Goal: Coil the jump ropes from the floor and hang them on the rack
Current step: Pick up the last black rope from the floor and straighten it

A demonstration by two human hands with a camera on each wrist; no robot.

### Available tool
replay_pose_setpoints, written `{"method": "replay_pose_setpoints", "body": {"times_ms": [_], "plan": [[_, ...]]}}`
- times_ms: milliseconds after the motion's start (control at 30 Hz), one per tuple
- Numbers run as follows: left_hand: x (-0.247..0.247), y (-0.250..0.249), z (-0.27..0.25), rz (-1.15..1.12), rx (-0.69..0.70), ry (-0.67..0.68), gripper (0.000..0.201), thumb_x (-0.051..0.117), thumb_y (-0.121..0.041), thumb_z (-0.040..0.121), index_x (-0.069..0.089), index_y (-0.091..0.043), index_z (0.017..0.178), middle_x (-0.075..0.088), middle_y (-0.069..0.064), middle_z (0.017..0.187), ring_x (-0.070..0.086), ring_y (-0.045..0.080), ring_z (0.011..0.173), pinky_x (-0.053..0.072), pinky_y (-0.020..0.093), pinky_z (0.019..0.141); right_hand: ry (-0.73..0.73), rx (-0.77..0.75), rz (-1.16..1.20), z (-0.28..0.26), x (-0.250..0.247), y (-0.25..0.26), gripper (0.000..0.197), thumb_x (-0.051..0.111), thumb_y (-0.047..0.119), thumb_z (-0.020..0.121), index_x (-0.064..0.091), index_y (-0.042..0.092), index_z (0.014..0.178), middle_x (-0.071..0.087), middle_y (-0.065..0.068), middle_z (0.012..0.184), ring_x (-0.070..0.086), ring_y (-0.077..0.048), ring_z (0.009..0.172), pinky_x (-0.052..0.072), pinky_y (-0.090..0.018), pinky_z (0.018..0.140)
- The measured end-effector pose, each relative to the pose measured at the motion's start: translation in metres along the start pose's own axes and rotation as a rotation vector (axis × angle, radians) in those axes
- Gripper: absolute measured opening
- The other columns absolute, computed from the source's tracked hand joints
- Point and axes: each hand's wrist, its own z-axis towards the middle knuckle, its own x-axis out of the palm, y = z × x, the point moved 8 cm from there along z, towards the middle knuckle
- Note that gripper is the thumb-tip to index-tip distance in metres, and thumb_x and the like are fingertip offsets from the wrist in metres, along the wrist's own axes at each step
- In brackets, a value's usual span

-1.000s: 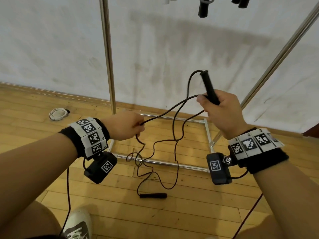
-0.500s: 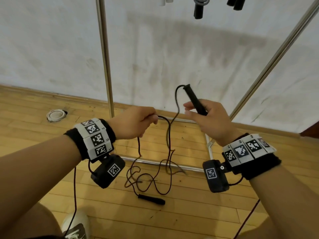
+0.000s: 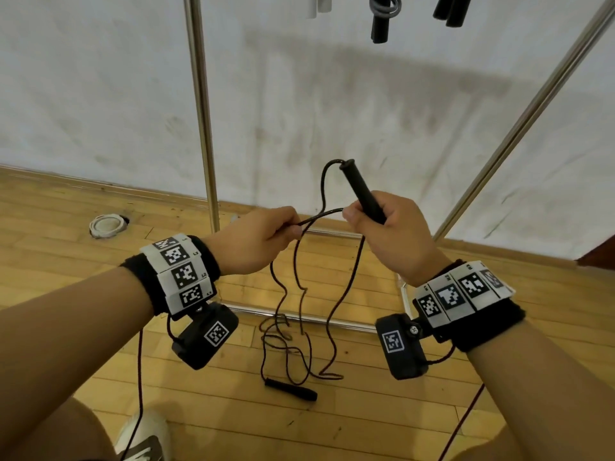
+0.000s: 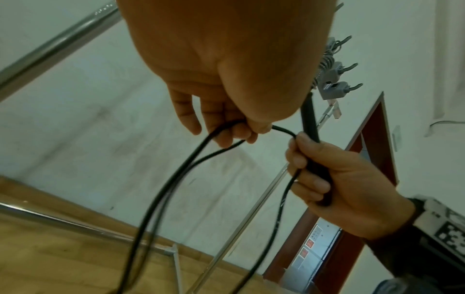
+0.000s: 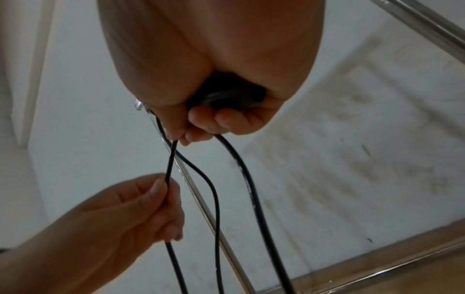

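Note:
My right hand (image 3: pixel 379 224) grips one black handle (image 3: pixel 362 191) of a black jump rope, handle tip pointing up, and also holds a strand of cord against it. My left hand (image 3: pixel 263 241) pinches the cord (image 3: pixel 319 216) just left of the right hand, as the left wrist view shows with the cord (image 4: pixel 226 127) under my left hand's fingers (image 4: pixel 186 117). Loops of cord (image 3: pixel 346 294) hang to the floor, where the second handle (image 3: pixel 291 389) lies. In the right wrist view my right hand (image 5: pixel 216 111) wraps the handle, and my left hand (image 5: pixel 151 201) pinches the cord (image 5: pixel 171 163).
A metal rack frame with upright pole (image 3: pixel 201 111), slanted pole (image 3: pixel 519 131) and base bar (image 3: pixel 299 316) stands before a white wall. Other rope handles (image 3: pixel 379 26) hang above. A white coiled rope (image 3: pixel 106 224) lies on the wooden floor at left. My shoe (image 3: pixel 143 437) shows below.
Both hands have drawn closer together at about chest height. The right hand lowered the handle and took a strand of cord; more cord has gathered in hanging loops.

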Motion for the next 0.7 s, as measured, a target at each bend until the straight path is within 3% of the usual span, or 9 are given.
{"method": "replay_pose_setpoints", "body": {"times_ms": [100,200,300,367,433,500,567,700], "plan": [[0.014,0.021,-0.005,0.038,-0.084,0.125,0.017,0.042,-0.028,0.104,0.055,-0.025,0.093,0.063,-0.004,0.083,0.059,0.003,0.072,0.042,0.015,0.060,-0.102,-0.015,0.016,0.004,-0.016,0.001,0.019,0.066,0.034,0.091,0.062,0.027,0.074,0.053,0.016,0.056,0.044,-0.001,0.047,0.038,-0.013,0.047],[0.024,0.046,-0.013,0.171,-0.166,0.229,0.019,0.040,-0.027,0.104,0.055,-0.025,0.093,0.062,-0.005,0.082,0.059,0.006,0.072,0.042,0.016,0.060,-0.249,-0.002,0.137,0.008,-0.044,-0.002,0.016,0.067,0.038,0.087,0.065,0.029,0.075,0.057,0.011,0.060,0.046,-0.008,0.051,0.041,-0.027,0.051],[0.019,0.060,-0.016,0.148,-0.222,0.207,0.019,0.041,-0.028,0.104,0.054,-0.024,0.090,0.066,-0.005,0.080,0.060,0.007,0.070,0.043,0.019,0.060,-0.335,0.031,0.126,0.009,-0.066,-0.013,0.019,0.066,0.045,0.082,0.067,0.027,0.074,0.058,-0.001,0.064,0.045,-0.016,0.054,0.040,-0.034,0.056],[0.009,0.059,-0.014,0.126,-0.211,0.100,0.019,0.045,-0.028,0.103,0.054,-0.022,0.087,0.066,-0.004,0.075,0.059,0.001,0.063,0.040,0.014,0.056,-0.347,0.051,0.087,0.008,-0.069,-0.022,0.015,0.068,0.041,0.082,0.070,0.027,0.077,0.060,-0.011,0.070,0.047,-0.017,0.057,0.042,-0.033,0.056],[-0.001,0.053,-0.011,0.141,-0.178,-0.008,0.022,0.047,-0.028,0.102,0.058,-0.017,0.087,0.063,-0.005,0.070,0.057,-0.001,0.058,0.039,0.012,0.052,-0.325,0.075,0.036,0.007,-0.064,-0.029,0.007,0.070,0.028,0.084,0.073,0.034,0.081,0.068,-0.002,0.080,0.054,-0.011,0.062,0.047,-0.025,0.059],[-0.004,0.040,-0.009,0.167,-0.129,-0.047,0.023,0.046,-0.029,0.103,0.060,-0.022,0.085,0.058,-0.009,0.068,0.055,-0.005,0.059,0.039,0.010,0.053,-0.273,0.096,0.013,0.006,-0.054,-0.034,0.017,0.072,0.022,0.085,0.073,0.039,0.086,0.069,0.011,0.087,0.059,-0.003,0.067,0.047,-0.020,0.063],[-0.002,0.025,-0.007,0.164,-0.063,-0.056,0.022,0.047,-0.029,0.103,0.061,-0.025,0.087,0.055,-0.010,0.067,0.053,-0.008,0.063,0.038,0.009,0.057,-0.198,0.112,0.024,0.005,-0.038,-0.032,0.016,0.072,0.023,0.085,0.073,0.038,0.088,0.067,0.014,0.083,0.057,-0.001,0.061,0.045,-0.023,0.060],[0.000,-0.004,-0.004,0.102,0.042,-0.091,0.020,0.049,-0.030,0.102,0.062,-0.023,0.088,0.055,-0.005,0.066,0.049,0.004,0.058,0.037,0.015,0.054,0.015,0.086,-0.003,-0.002,0.005,-0.019,0.008,0.070,0.034,0.088,0.072,0.038,0.094,0.062,0.019,0.070,0.054,0.003,0.053,0.040,-0.022,0.058]]}}
